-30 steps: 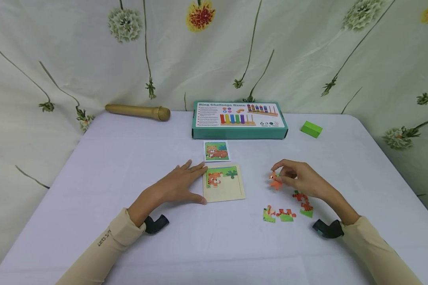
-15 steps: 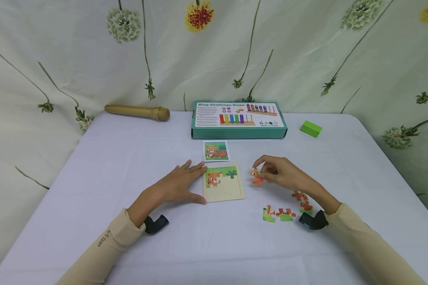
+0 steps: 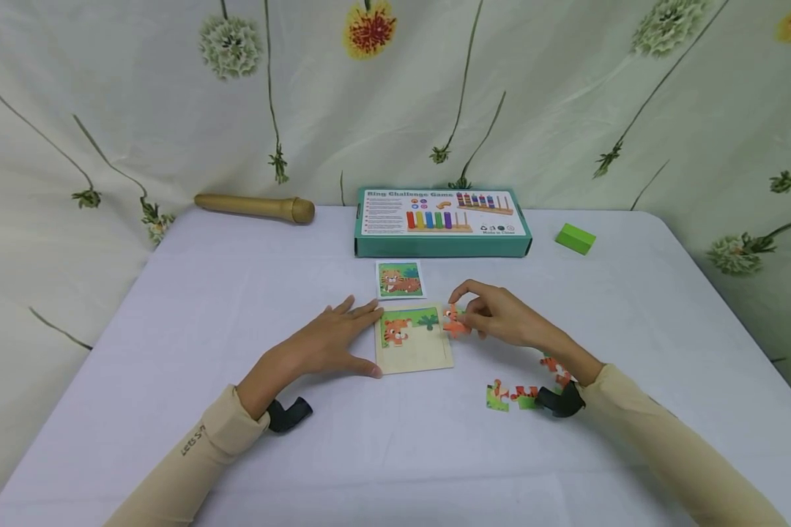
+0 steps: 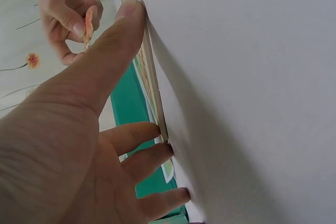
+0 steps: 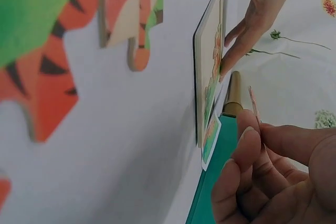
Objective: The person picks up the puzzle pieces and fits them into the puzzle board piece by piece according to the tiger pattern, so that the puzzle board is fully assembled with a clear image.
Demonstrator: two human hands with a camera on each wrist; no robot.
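Your right hand (image 3: 497,318) has just carried a puzzle piece (image 3: 455,326) left to the right edge of the puzzle board (image 3: 414,357).
You pinch the piece between thumb and fingertips (the wrist views show it raised), which brings it near the board's unfilled part, not yet seated. Your left hand (image 3: 332,337) has stayed spread, gripping nothing, thumb and fingertips touching the board's left side. The picture card (image 3: 400,280) lies just behind; loose pieces (image 3: 497,397) lie on the bench (image 3: 369,454) under your right forearm's side.
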